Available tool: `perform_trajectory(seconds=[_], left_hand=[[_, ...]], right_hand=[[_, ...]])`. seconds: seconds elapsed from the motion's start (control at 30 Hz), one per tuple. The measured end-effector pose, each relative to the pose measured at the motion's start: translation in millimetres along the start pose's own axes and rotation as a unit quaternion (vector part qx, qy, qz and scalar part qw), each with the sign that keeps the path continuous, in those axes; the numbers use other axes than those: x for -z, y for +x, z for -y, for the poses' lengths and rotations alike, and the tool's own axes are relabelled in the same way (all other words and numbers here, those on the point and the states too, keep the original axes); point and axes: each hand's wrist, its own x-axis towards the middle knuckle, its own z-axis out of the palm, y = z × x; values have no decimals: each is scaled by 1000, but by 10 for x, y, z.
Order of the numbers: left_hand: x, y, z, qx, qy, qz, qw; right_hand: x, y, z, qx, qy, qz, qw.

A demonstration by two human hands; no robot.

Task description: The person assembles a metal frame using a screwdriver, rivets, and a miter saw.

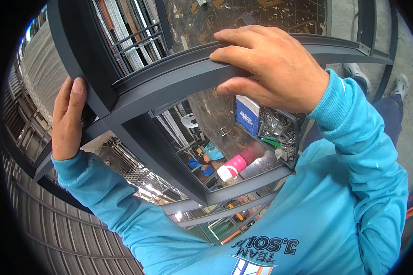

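A dark grey metal frame (165, 85) with a long profile bar and crossing uprights spans the view in front of me. My right hand (273, 64) lies over the long bar. Its fingers are bent across the top and its thumb is on the near side, so it grips the bar. At the left, my left hand (69, 119) holds the frame by the corner where an upright crosses the bar. Its thumb and a finger point up, and the other fingers are mostly hidden. Both forearms are in teal sleeves.
Through the frame show a pink bottle (234, 167) with a white cap, a blue and white box (248, 115) and a tray (294, 137) of small metal parts. Long profiles (124, 39) stand at the upper left. Shoes (358, 75) show at the right.
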Motion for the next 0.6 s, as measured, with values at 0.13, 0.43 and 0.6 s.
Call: perform_trajectory(seconds=[0.13, 0.43, 0.6], left_hand=[[-21, -13, -37, -13, -28, 20, 999], [-48, -5, -34, -28, -26, 52, 998], [-34, -17, -39, -20, -42, 56, 997]], right_hand=[[16, 8, -5, 9, 4, -1, 1000], [55, 24, -17, -1, 9, 32, 999], [54, 24, -30, -9, 15, 32, 999]])
